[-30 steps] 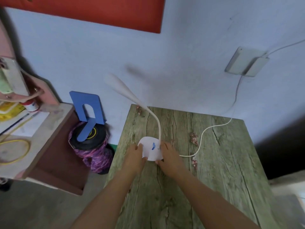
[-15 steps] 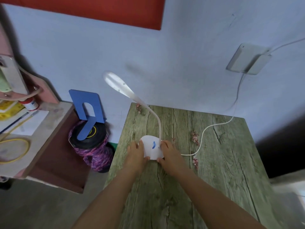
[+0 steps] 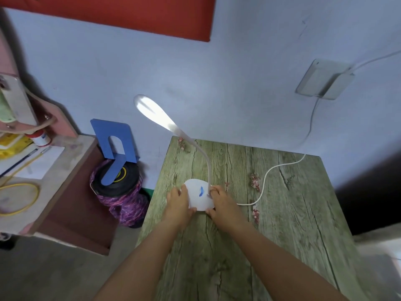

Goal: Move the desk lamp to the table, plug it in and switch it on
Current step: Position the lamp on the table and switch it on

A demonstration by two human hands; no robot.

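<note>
A white desk lamp (image 3: 198, 195) stands on the green wood-grain table (image 3: 282, 224). Its round base carries a blue mark. The thin neck curves up and left to the head (image 3: 152, 110), whose face glows white. My left hand (image 3: 179, 203) grips the left side of the base. My right hand (image 3: 219, 202) grips the right side, by the foot of the neck. A white cable (image 3: 269, 177) runs from behind my right hand across the table and up the wall to a white socket box (image 3: 323, 82).
A blue metal bookend (image 3: 112, 146) sits on a black and purple bundle (image 3: 121, 192) left of the table. Farther left is a brown desk (image 3: 65, 192) with papers, a yellow cable loop (image 3: 19, 197) and a small bottle (image 3: 40, 137). A red board (image 3: 130, 14) hangs on the wall.
The lamp's head has gone from dull to brightly lit. The base has settled flat between my hands, and the head has swung slightly. Both hands stay on the base.
</note>
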